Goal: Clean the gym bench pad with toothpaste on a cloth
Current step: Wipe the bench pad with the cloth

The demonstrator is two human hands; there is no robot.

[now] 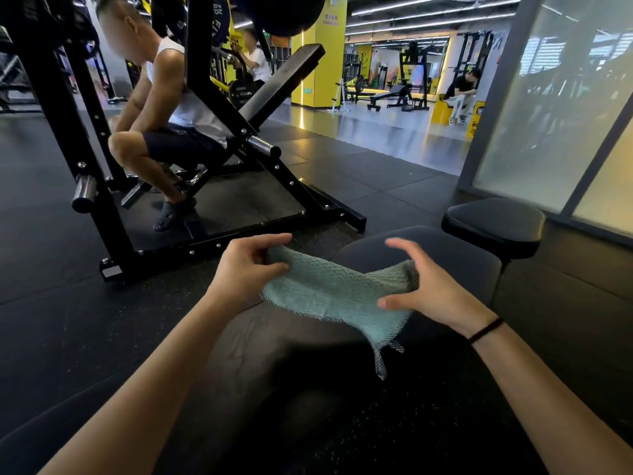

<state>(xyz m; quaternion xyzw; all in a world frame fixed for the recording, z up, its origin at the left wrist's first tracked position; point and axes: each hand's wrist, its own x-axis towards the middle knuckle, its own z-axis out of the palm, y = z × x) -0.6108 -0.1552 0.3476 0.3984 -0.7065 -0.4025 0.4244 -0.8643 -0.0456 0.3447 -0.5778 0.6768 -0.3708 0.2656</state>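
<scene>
Left hand [248,267] is found closed on the left end of the cloth [329,293], which is pinched between the thumb and the curled fingers. Right hand [433,289] is placed at the cloth's right end. Its thumb is laid across the near face of the fabric and its forefinger is raised and spread above. The remaining fingers are curled round the edge, so the cloth is judged to be held there, although their exact contact is hidden by the fabric. A dark band [486,330] is worn on the right wrist.

The cloth is teal, of looped towelling, and is drawn out between the two hands. Its lower right corner is left hanging, and a grey woven border is shown along the lower edge and at the tip. The cloth is held over the far half of the bench pad [274,354], a black padded surface. Whether the hanging corner is touching the pad cannot be determined.

A smaller rounded black pad [493,224] is mounted just beyond the bench pad's far right corner. A black steel machine frame [239,186] is set on the dark rubber floor [51,269] off the bench pad's left edge, and a person [171,108] is seated in it, bent forward. A second person [460,92] is seated well away at the back. A glazed partition [565,114] is noted at the right.
</scene>
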